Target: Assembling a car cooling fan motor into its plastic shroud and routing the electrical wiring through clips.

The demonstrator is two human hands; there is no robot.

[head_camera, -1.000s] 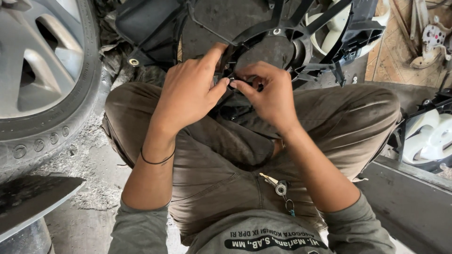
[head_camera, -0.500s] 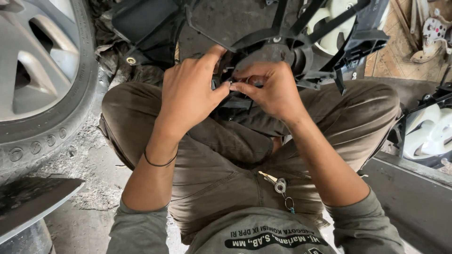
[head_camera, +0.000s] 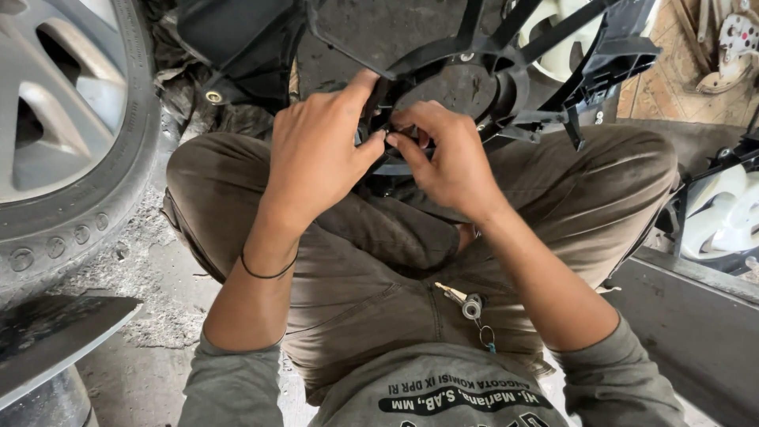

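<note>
A black plastic fan shroud (head_camera: pixel 553 47) with a round hub and spokes rests against my knees. My left hand (head_camera: pixel 316 150) and my right hand (head_camera: pixel 451 162) meet at the hub's lower edge. Their fingertips pinch a small black part (head_camera: pixel 381 136) on the shroud, mostly hidden by the fingers. A thin black band circles my left wrist. I am crouched in brown trousers (head_camera: pixel 379 261) and a grey shirt.
A car wheel with a silver rim (head_camera: pixel 55 134) stands at the left. A small key and ring (head_camera: pixel 470 304) lie on my lap. White fan blades (head_camera: pixel 723 217) sit at the right, beside a grey ledge (head_camera: pixel 696 316). Dusty concrete floor (head_camera: pixel 150 316) lies below.
The view has shifted slightly, so the shroud and hands sit a little lower in frame. Both hands stay pinched at the same spot on the hub.
</note>
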